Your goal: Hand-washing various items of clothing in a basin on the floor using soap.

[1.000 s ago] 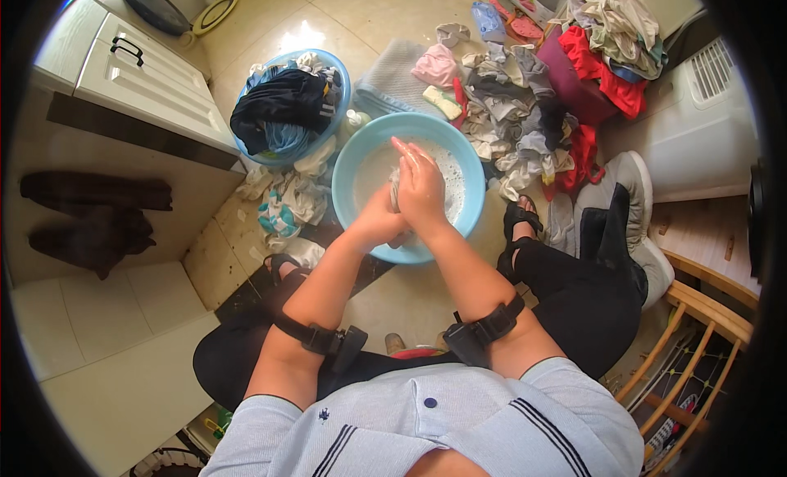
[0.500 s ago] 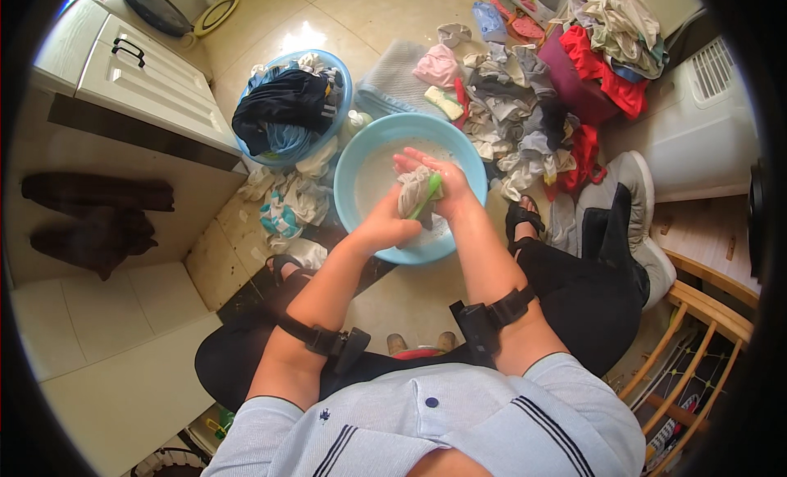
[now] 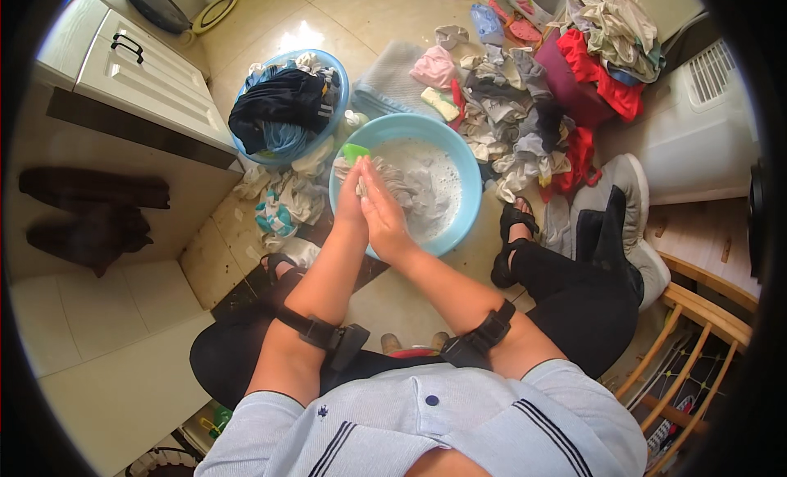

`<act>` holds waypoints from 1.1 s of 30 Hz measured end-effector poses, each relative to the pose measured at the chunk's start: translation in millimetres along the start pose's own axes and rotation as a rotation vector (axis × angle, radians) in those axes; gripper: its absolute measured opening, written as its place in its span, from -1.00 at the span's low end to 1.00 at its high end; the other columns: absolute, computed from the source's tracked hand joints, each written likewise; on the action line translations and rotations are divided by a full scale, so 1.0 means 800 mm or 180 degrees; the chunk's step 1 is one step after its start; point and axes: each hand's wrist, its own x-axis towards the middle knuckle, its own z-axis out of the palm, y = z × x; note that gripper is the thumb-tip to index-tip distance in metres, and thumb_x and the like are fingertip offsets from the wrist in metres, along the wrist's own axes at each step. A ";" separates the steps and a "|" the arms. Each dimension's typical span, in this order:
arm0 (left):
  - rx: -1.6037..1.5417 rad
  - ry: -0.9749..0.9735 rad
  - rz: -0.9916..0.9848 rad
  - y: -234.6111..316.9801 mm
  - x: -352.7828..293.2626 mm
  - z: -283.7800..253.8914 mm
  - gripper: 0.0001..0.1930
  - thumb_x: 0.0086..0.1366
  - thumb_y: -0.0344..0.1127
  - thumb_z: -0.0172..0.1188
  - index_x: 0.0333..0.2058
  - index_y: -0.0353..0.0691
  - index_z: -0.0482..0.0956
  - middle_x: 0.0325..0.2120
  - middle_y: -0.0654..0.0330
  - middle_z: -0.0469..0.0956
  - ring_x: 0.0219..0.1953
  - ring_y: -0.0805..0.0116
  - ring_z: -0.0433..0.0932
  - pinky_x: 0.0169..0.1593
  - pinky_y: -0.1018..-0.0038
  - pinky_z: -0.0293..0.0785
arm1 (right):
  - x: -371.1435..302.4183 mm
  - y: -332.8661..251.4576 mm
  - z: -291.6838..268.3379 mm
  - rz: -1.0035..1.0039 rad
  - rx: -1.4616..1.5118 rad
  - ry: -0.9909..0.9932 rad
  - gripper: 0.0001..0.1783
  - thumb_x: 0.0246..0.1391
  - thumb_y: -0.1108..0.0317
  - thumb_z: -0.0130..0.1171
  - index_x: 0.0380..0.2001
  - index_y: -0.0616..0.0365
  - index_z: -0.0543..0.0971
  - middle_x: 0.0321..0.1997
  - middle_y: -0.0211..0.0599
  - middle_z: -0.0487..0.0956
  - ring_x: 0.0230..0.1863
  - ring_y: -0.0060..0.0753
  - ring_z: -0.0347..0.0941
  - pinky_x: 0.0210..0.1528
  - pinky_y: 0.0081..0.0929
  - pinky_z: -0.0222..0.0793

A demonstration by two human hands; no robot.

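Observation:
My left hand [image 3: 351,200] and my right hand [image 3: 384,213] are pressed together at the left side of a light blue basin [image 3: 469,223]. Between them is a wet greyish-white cloth [image 3: 395,182], whose folds spread to the right and down into the basin. A bright green piece [image 3: 356,152] sticks out beyond my fingertips; its kind cannot be made out. Cloudy, sudsy water [image 3: 443,178] fills the basin, and pale fabric shows in it. My palms hide most of what they grip.
A blue tub [image 3: 340,108] heaped with dark clothes stands beyond the basin to the left, near a white cabinet [image 3: 135,75]. Laundry [image 3: 508,100] lies on the floor at far right, by a maroon container [image 3: 574,87]. A yellowish sponge [image 3: 440,104] rests near the basin.
Both hands have moved left across the basin with the cloth and closed together palm to palm. The green piece has gone from between the hands to beyond the fingertips.

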 end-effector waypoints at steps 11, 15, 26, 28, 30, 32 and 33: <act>0.0500 0.0130 0.0198 -0.003 0.014 -0.009 -0.79 -0.01 -0.53 0.03 -0.32 -0.42 0.37 -0.45 0.08 0.44 -0.41 0.23 0.52 -0.30 0.32 0.52 | 0.008 0.058 -0.050 0.2461 0.3249 0.0899 -0.67 -0.07 0.52 -0.21 -0.18 0.29 0.39 -0.16 -0.18 0.47 -0.11 -0.32 0.38 0.02 -0.41 0.22; 0.0814 0.0367 0.0035 0.019 0.007 -0.003 -0.76 -0.03 -0.49 0.09 -0.30 -0.36 0.41 -0.46 0.16 0.39 -0.42 0.31 0.43 -0.33 0.38 0.40 | 0.022 0.050 -0.088 0.1870 0.3291 0.0744 -0.67 -0.07 0.47 -0.19 -0.19 0.29 0.41 -0.15 -0.17 0.47 -0.09 -0.32 0.37 0.04 -0.43 0.18; 0.0817 0.0545 0.0326 0.043 0.015 -0.015 -0.73 0.01 -0.45 0.11 -0.25 -0.34 0.39 -0.41 0.16 0.40 -0.39 0.30 0.45 -0.34 0.36 0.43 | 0.037 0.022 -0.126 0.2455 0.3196 0.0468 -0.74 0.00 0.54 -0.13 -0.18 0.31 0.37 -0.22 -0.13 0.46 -0.29 -0.30 0.47 -0.25 -0.41 0.46; 0.0733 0.0441 0.0550 0.046 0.009 -0.003 -0.71 0.00 -0.47 0.12 -0.24 -0.33 0.38 -0.41 0.16 0.42 -0.40 0.31 0.47 -0.39 0.40 0.45 | 0.037 0.020 -0.133 0.2521 0.3580 0.0122 -0.74 0.00 0.53 -0.14 -0.19 0.32 0.36 -0.23 -0.13 0.46 -0.29 -0.29 0.47 -0.24 -0.39 0.46; 0.0655 0.0345 0.0784 0.049 0.003 0.009 -0.69 -0.01 -0.48 0.12 -0.22 -0.32 0.37 -0.40 0.16 0.44 -0.41 0.31 0.50 -0.44 0.43 0.47 | 0.040 0.007 -0.131 0.2408 0.4276 -0.0523 -0.69 0.02 0.50 -0.19 -0.13 0.36 0.34 -0.19 -0.10 0.46 -0.25 -0.26 0.47 -0.17 -0.40 0.44; 0.0871 0.0173 0.0906 0.050 -0.003 0.016 -0.66 0.01 -0.47 0.12 -0.17 -0.29 0.35 -0.38 0.17 0.45 -0.39 0.33 0.52 -0.46 0.47 0.49 | 0.045 -0.015 -0.124 0.2177 0.4451 -0.0594 -0.65 0.03 0.48 -0.19 -0.08 0.37 0.32 -0.15 -0.07 0.46 -0.20 -0.26 0.46 -0.14 -0.41 0.43; 0.0868 0.0172 0.0910 0.049 -0.004 0.019 -0.66 0.01 -0.47 0.12 -0.17 -0.29 0.35 -0.38 0.17 0.45 -0.39 0.33 0.52 -0.46 0.47 0.49 | 0.044 -0.022 -0.123 0.1918 0.4605 -0.0628 -0.61 0.04 0.46 -0.19 -0.03 0.37 0.29 -0.11 -0.04 0.45 -0.16 -0.26 0.45 -0.11 -0.43 0.42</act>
